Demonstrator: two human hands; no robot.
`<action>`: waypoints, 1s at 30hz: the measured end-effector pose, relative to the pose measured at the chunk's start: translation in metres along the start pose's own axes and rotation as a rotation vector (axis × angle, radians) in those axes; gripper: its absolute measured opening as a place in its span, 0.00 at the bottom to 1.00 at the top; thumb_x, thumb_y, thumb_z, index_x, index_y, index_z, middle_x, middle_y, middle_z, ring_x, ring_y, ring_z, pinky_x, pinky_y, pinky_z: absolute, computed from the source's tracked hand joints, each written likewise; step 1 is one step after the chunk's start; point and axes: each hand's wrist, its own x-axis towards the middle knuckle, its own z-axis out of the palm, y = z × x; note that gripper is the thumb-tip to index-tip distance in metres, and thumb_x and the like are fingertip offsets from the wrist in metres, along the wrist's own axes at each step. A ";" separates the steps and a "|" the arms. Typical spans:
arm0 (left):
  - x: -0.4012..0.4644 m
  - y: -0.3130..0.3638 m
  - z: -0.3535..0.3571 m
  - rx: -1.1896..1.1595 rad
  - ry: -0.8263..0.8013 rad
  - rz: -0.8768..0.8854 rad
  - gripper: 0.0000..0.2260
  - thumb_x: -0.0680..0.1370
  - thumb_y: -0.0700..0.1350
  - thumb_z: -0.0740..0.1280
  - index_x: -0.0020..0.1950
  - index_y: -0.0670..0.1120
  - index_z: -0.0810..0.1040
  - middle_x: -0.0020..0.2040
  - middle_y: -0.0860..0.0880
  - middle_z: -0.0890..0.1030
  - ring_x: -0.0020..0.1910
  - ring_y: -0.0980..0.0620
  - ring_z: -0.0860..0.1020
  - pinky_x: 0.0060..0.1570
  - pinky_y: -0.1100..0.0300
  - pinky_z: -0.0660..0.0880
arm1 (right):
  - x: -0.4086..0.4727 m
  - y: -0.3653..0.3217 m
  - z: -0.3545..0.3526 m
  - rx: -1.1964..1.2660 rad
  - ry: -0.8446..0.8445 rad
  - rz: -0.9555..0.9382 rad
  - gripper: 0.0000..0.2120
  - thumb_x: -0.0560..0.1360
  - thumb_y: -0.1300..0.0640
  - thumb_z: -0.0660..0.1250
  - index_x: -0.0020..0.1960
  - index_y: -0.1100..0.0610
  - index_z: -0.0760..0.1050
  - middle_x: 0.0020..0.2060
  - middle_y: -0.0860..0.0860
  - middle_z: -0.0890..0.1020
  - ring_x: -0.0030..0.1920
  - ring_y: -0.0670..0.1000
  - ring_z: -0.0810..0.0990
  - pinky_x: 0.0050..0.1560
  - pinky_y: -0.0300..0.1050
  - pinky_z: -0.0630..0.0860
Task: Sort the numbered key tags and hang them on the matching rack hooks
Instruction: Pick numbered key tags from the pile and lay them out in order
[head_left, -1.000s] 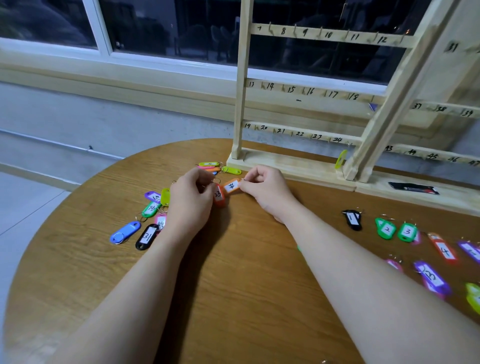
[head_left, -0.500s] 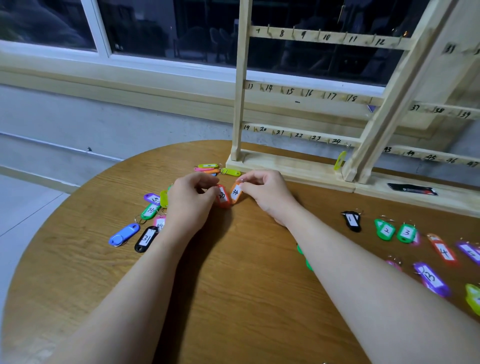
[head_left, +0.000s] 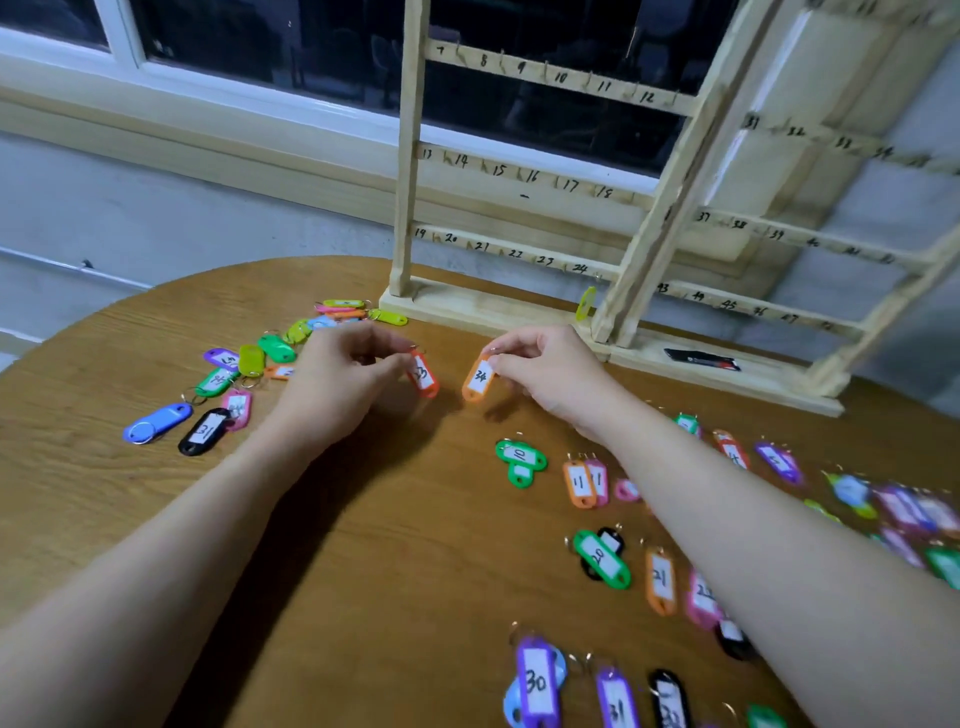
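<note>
Nearest the camera, sorted key tags lie in rough number order on the round wooden table (head_left: 156, 519): a purple tag marked 30 (head_left: 537, 680) at the near edge, then a green tag marked 20 (head_left: 602, 558) beside an orange tag marked 21 (head_left: 660, 582), and beyond them a green tag marked 10 (head_left: 521, 460) next to an orange tag marked 11 (head_left: 579, 483). The rows appear laid out so that each number can be found quickly when hanging begins.

At mid-table the person's two hands each hold one tag, lifted just clear of the wood. The left hand (head_left: 337, 379) pinches a red-orange tag (head_left: 423, 375) at its ring end, label turned toward the camera; its number looks like 33, though the writing is not sharp. The right hand (head_left: 550, 371) pinches an orange tag marked 34 (head_left: 479, 379) the same way. Holding them side by side, slightly apart, seems meant for reading and comparing the numbers before placing them.

To the left, an unsorted heap (head_left: 249, 364) of tags waits, including a blue tag (head_left: 156, 423) and a black tag (head_left: 202, 431).

Farthest back stands the wooden rack (head_left: 410, 208), its rails hand-numbered beside small hooks. A single yellow tag (head_left: 586, 304) hangs near the centre post; sorting, by this evidence, is still the step in hand.
</note>
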 end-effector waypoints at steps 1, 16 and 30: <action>-0.007 0.002 0.004 -0.027 -0.032 -0.005 0.03 0.77 0.39 0.73 0.47 0.46 0.85 0.40 0.51 0.86 0.36 0.64 0.79 0.37 0.73 0.72 | -0.012 0.000 -0.012 -0.016 0.009 0.010 0.08 0.77 0.62 0.71 0.43 0.51 0.84 0.38 0.53 0.83 0.35 0.48 0.76 0.37 0.42 0.70; -0.077 0.117 0.104 0.123 -0.385 0.249 0.02 0.77 0.42 0.74 0.45 0.47 0.84 0.41 0.52 0.85 0.41 0.58 0.81 0.42 0.67 0.75 | -0.193 0.041 -0.157 -0.021 0.243 0.144 0.06 0.78 0.61 0.71 0.46 0.53 0.84 0.32 0.47 0.83 0.31 0.42 0.78 0.34 0.38 0.71; -0.102 0.164 0.199 0.081 -0.551 0.220 0.01 0.78 0.41 0.73 0.47 0.46 0.85 0.41 0.53 0.86 0.38 0.62 0.81 0.40 0.71 0.75 | -0.259 0.076 -0.214 0.331 0.365 0.256 0.06 0.79 0.65 0.68 0.50 0.59 0.84 0.35 0.53 0.81 0.34 0.48 0.76 0.37 0.42 0.71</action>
